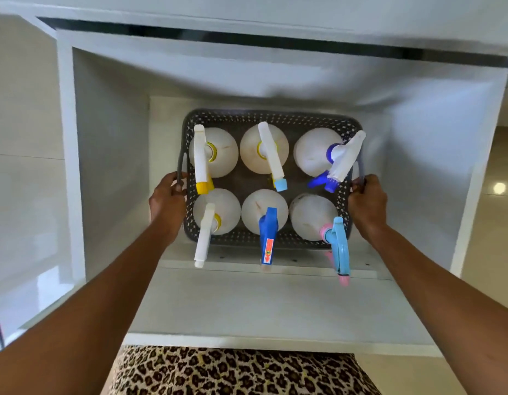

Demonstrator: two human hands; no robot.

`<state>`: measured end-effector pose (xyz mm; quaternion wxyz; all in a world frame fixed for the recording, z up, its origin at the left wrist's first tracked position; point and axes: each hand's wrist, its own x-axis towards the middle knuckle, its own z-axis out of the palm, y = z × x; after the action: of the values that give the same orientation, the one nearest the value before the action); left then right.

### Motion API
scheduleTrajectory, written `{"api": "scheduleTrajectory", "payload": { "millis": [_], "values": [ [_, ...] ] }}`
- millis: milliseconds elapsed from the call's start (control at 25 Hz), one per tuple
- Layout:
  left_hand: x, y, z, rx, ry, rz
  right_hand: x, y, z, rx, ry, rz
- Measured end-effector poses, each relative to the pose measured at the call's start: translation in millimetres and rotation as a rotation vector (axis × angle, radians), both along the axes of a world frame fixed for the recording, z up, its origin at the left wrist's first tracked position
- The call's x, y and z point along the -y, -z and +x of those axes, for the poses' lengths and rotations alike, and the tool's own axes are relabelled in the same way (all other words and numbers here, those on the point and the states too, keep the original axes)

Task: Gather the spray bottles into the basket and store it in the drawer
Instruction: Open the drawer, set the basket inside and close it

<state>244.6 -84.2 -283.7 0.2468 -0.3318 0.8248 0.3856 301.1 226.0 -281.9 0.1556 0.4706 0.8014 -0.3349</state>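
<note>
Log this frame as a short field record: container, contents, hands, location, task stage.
container: dark perforated basket with side handles
contents: six spray bottles, upright, two rows of three
left hand: grip closed on left handle
right hand: grip closed on right handle
location: basket inside open white drawer
task stage: bottles gathered; drawer not yet shut

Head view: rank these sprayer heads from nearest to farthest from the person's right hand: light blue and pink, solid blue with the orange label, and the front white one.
From the right hand:
1. Light blue and pink sprayer, front right, beside that hand.
2. Blue sprayer with orange label, front middle.
3. White sprayer, front left, by the left hand.
</note>
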Motion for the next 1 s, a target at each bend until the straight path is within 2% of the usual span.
{"api": "scheduleTrajectory", "payload": {
  "millis": [200,280,360,400,480,600,720,800,1000],
  "values": [
    [-4,-25,-1,0.123,-0.045,0.036,6,-24,-4,0.021,0.108,-0.069],
    [-12,-48,5,0.148,-0.196,0.038,10,-46,-6,0.000,0.206,-0.032],
    [-23,-80,18,0.116,-0.390,0.067,14,-72,-4,-0.077,0.256,0.025],
    [-28,-99,28,0.036,-0.356,0.040,18,-85,1,-0.136,0.224,0.034],
    [-35,-136,58,-0.169,-0.046,-0.069,30,-112,19,-0.230,0.072,0.047],
    [-31,-158,119,-0.468,0.490,-0.160,58,-140,64,-0.355,-0.282,0.147],
    [-20,-155,171,-0.450,0.822,-0.207,87,-145,121,-0.392,-0.612,0.267],
    [-14,-151,199,-0.396,0.979,-0.262,107,-144,160,-0.381,-0.742,0.287],
    [3,-131,230,-0.309,1.127,-0.414,133,-131,222,-0.160,-0.965,0.317]
  ]
}}
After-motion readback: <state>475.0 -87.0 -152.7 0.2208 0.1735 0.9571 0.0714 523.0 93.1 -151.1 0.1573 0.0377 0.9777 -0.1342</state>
